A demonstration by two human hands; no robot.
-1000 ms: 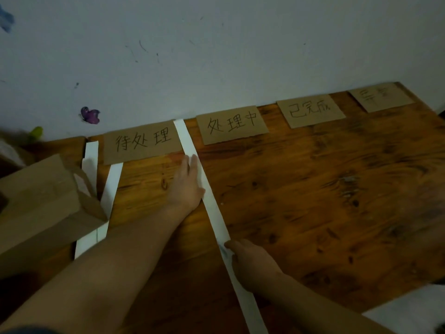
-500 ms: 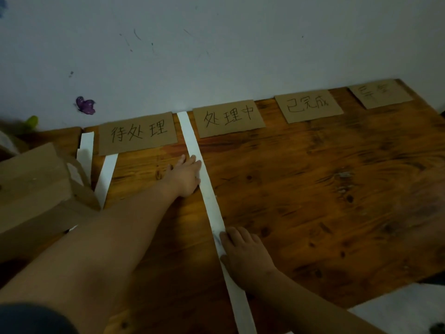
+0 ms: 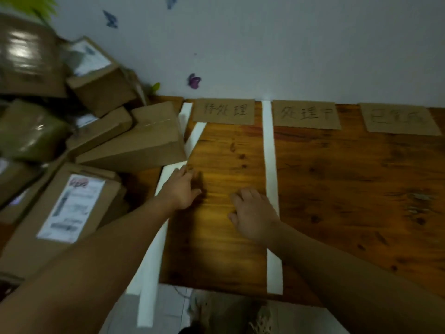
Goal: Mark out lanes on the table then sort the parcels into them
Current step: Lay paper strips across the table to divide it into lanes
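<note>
Nearest, our right hand point(image 3: 255, 218) lies flat on the table point(image 3: 349, 189), fingers relaxed, its edge over the middle paper strip point(image 3: 269, 145). Our left hand point(image 3: 180, 189), fingers straight and holding nothing, touches the left strip point(image 3: 150, 273). Beyond, unsorted parcels point(image 3: 134, 143) pile at the table's left. Farthest, cardboard labels point(image 3: 224, 111) line the wall.

Dim pale wall point(image 3: 289, 44) with a few butterfly stickers point(image 3: 193, 81)
</note>
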